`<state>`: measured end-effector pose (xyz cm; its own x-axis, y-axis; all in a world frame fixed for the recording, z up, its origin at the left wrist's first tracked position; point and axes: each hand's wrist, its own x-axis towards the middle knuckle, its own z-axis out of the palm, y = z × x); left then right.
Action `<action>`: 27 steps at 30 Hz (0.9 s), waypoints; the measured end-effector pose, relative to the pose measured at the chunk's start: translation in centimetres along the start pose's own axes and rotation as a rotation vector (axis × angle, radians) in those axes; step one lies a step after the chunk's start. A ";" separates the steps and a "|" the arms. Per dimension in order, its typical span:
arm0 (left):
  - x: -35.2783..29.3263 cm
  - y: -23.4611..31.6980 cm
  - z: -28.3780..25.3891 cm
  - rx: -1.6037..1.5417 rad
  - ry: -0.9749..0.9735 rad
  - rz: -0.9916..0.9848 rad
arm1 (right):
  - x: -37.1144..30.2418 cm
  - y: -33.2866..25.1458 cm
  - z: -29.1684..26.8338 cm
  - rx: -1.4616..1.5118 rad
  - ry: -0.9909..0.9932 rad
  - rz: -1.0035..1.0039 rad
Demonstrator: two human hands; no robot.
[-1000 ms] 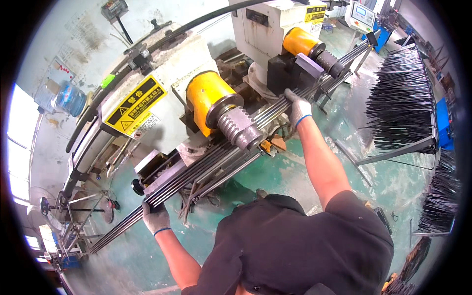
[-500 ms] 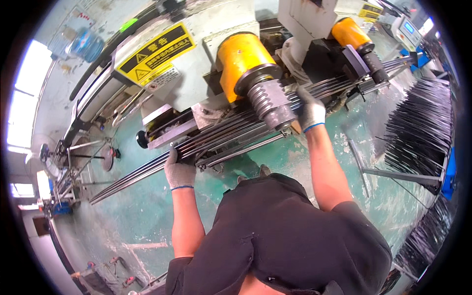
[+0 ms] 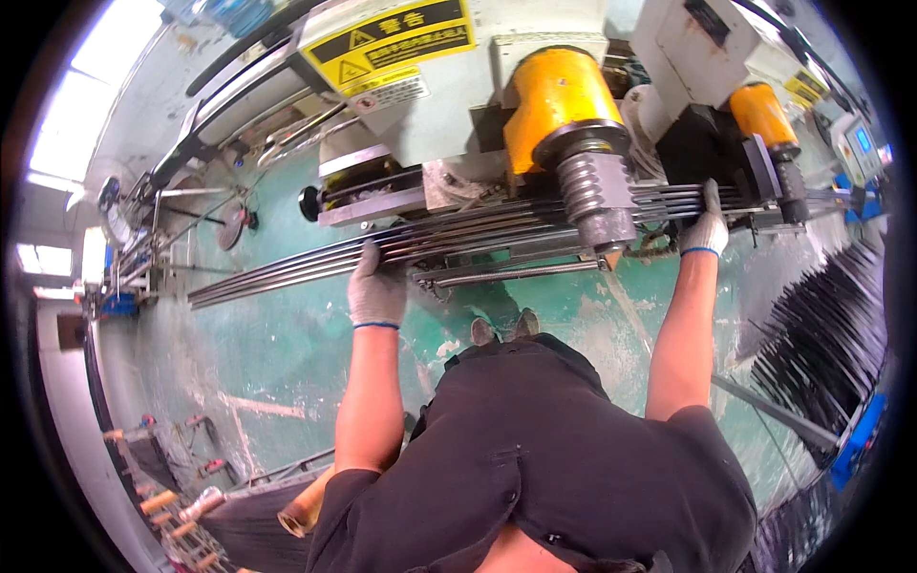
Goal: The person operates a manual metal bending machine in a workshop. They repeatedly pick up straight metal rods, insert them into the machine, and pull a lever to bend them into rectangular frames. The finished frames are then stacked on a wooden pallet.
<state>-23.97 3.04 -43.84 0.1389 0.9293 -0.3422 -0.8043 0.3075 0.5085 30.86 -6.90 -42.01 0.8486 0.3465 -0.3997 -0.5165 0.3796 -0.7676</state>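
Your gloved left hand (image 3: pixel 379 291) and right hand (image 3: pixel 705 234) each grip a bundle of long metal rods (image 3: pixel 287 274), fingers partly hidden underneath. The rods lie along the white machine (image 3: pixel 458 119), passing behind a ridged shaft (image 3: pixel 597 186). They appear already lined up alongside; letting go is not yet done.
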 end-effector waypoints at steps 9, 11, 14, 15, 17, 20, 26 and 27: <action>-3.2 3.1 1.4 -0.042 -0.008 -0.067 | -10.1 4.3 -0.4 -0.007 0.010 0.166; -2.9 6.8 -0.9 -0.147 0.028 -0.010 | -7.8 6.5 -5.5 -0.113 0.010 0.079; -1.1 13.2 -7.0 -0.258 0.130 0.033 | -6.4 9.2 -12.5 -0.141 0.160 0.190; -0.7 15.9 -8.6 -0.232 0.131 0.111 | -6.6 10.0 -15.2 -0.139 0.223 0.226; 0.3 21.9 -12.7 -0.197 0.201 0.237 | -7.7 12.3 -20.5 -0.178 0.309 0.266; 2.6 32.5 -20.9 -0.190 0.429 0.342 | -9.7 16.5 -28.9 -0.407 0.377 0.253; 6.4 48.3 -29.7 -0.067 0.524 0.545 | -23.0 23.5 -31.6 -0.639 0.590 0.365; 6.8 50.2 -31.0 -0.003 0.592 0.523 | -24.4 24.3 -31.4 -0.646 0.577 0.395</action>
<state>-81.34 18.46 -45.15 -0.5878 0.6893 -0.4235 -0.6821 -0.1407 0.7176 1.20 -33.06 -66.69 0.6408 -0.1942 -0.7427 -0.7616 -0.2822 -0.5834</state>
